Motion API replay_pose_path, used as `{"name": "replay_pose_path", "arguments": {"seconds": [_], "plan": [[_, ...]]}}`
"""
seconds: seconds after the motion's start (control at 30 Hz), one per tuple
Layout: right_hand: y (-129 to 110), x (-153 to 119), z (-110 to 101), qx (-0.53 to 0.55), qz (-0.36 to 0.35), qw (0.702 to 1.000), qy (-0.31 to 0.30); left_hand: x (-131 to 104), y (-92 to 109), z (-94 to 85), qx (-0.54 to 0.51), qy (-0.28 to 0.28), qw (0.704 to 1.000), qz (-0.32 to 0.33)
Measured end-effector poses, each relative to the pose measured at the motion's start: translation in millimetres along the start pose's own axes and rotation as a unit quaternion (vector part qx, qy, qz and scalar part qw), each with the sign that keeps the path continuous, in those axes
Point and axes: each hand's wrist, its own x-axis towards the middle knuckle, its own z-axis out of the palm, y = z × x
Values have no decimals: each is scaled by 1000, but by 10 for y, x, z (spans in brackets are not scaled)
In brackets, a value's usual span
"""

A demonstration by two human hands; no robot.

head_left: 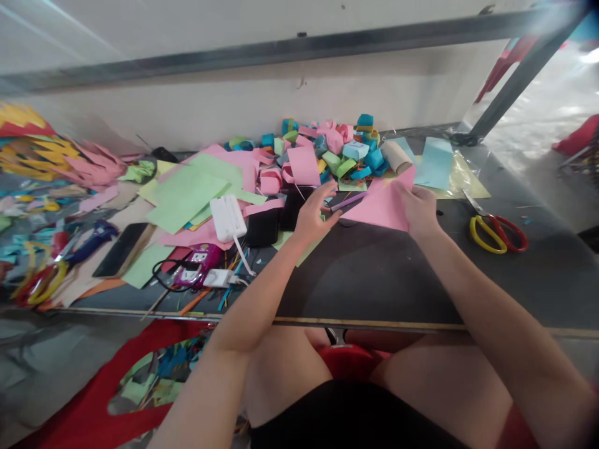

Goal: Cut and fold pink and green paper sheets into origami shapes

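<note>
At 6 o'clock, nearest the viewer, bare legs [290, 374] sit under the edge of a dark table [374, 284]; a red item [88, 405] with an opening showing paper scraps lies at 7. On the table, a purple device [200, 262] is at 8 and a dark phone [122, 249] at 9. Scissors [498, 234] with yellow and red handles lie at 3. At centre, the left hand [312, 217] is half open, thumb and fingers apart beside a slim purple item [349, 201]; whether they touch is unclear. At 2, the right hand [420, 209] is closed, pinching a pink sheet [386, 202] by its right side. Green sheets [189, 193] spread at 10. Farthest back, curled paper pieces [334, 140] heap at 12, below a metal bar [299, 53].
</note>
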Motion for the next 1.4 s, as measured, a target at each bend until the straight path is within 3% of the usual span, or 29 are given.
{"name": "replay_pose_path", "arguments": {"seconds": [0.1,0.2,0.37,0.43,0.57,0.63,0.67,0.77,0.87,0.93,1.03,1.13,1.23,1.33,1.4], "plan": [[37,-64,91,-59,-17,998,-29,-13,63,30,52,-32,986,155],[45,-95,121,1,-18,999,-48,-24,120,55,39,-29,984,170],[72,-124,30,77,55,986,-140,-11,99,32,-29,17,999,40],[92,-137,-2,64,46,987,-139,-1,81,38,-86,22,995,-43],[85,-161,-56,-21,-101,992,-67,14,70,63,-205,59,954,-212],[56,-166,-85,-67,-164,981,-74,19,73,54,-248,66,933,-252],[41,-168,-96,-74,-162,979,-101,21,76,44,-267,57,925,-264],[14,-186,-97,-46,-22,967,-249,29,85,11,-297,21,910,-288],[5,-247,-55,-48,116,926,-355,48,91,11,-302,44,902,-306],[2,-307,-15,-51,121,936,-327,56,88,48,-311,65,895,-313],[14,-406,51,-54,86,960,-259,38,80,157,-314,33,885,-341],[64,-496,119,-84,82,947,-299,1,68,259,-277,-8,884,-376],[139,-535,165,-71,81,943,-315,-8,50,258,-258,-1,887,-383],[188,-487,137,-60,-2,981,-182,16,35,170,-248,7,888,-387],[177,-422,73,-106,-118,978,-138,32,34,115,-240,7,890,-388]]}}
